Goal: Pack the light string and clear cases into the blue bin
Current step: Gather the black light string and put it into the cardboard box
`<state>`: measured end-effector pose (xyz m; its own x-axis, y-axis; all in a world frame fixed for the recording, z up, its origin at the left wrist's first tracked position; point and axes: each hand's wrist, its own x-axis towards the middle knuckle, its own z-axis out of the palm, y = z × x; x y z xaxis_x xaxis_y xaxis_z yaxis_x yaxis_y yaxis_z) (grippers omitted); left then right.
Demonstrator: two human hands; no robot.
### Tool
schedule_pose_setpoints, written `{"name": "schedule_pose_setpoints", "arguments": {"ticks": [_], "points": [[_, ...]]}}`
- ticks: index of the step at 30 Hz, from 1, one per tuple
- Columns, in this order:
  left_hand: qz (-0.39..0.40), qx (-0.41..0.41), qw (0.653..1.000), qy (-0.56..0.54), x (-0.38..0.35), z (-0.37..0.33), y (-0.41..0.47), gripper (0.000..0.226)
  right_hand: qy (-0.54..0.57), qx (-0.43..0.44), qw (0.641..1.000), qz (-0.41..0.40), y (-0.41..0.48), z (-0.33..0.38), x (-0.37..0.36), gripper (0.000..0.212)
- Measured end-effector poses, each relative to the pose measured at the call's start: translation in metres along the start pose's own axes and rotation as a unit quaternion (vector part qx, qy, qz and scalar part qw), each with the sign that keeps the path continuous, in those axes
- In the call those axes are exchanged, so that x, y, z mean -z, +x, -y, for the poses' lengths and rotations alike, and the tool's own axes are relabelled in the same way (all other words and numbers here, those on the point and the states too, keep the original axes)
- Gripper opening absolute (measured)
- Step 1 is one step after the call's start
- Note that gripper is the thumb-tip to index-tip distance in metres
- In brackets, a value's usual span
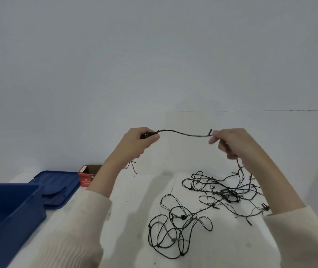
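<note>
A dark light string (185, 134) is stretched between both raised hands above the white table. My left hand (138, 145) grips the string's dark plug end, with short loose ends hanging below it. My right hand (231, 143) pinches the wire near a small bulb, and the wire runs down from it to a tangled heap of string (218, 192) on the table. More loops (173, 229) lie nearer to me. The blue bin (9, 213) stands open at the left edge. No clear cases are in view.
The bin's blue lid (57, 187) lies flat behind the bin. A small red cardboard box (86, 176) stands open past the lid. A grey wall rises behind the white table (135, 219).
</note>
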<state>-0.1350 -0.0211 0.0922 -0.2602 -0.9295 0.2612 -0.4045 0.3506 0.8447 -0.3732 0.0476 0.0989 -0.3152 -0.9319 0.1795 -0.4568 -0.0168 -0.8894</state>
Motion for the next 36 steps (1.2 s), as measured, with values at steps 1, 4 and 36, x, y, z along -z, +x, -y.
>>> {"name": "schedule_pose_setpoints", "arguments": {"ticks": [1, 4, 36], "points": [[-0.004, -0.026, 0.999, 0.035, -0.005, -0.001, -0.001, 0.014, -0.136, 0.007, 0.991, 0.011, -0.004, 0.0, -0.004, 0.021], [0.034, -0.114, 0.984, 0.131, -0.026, -0.01, -0.006, 0.011, -0.383, 0.097, 0.918, 0.037, -0.014, 0.001, -0.023, 0.069], [0.239, 0.001, 0.935, 0.264, -0.112, 0.17, -0.025, 0.011, 0.158, -0.131, 0.966, 0.155, -0.039, -0.105, -0.048, 0.029]]}}
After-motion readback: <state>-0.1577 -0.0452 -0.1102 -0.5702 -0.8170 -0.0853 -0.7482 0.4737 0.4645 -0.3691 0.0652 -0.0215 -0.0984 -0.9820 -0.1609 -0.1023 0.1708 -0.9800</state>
